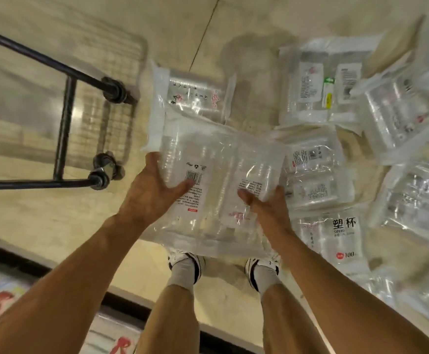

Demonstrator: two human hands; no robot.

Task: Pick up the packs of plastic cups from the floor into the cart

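I hold a clear pack of plastic cups (216, 159) in the air above my feet, barcode and printed label facing up. My left hand (152, 190) grips its left side with the thumb on top near the barcode. My right hand (264, 208) grips its right side, thumb on top. A second clear pack (195, 95) shows just beyond it; I cannot tell whether it is held too or lies on the floor. The wire cart (85, 108) with its black frame stands to the left. Several more packs (318, 172) lie on the floor at right.
The floor is pale tile. Loose packs cover the right side, one printed with black characters (336, 236). My two feet in white shoes (185, 261) stand below the held pack. A dark-edged shelf base with colourful print (1, 297) runs along the lower left.
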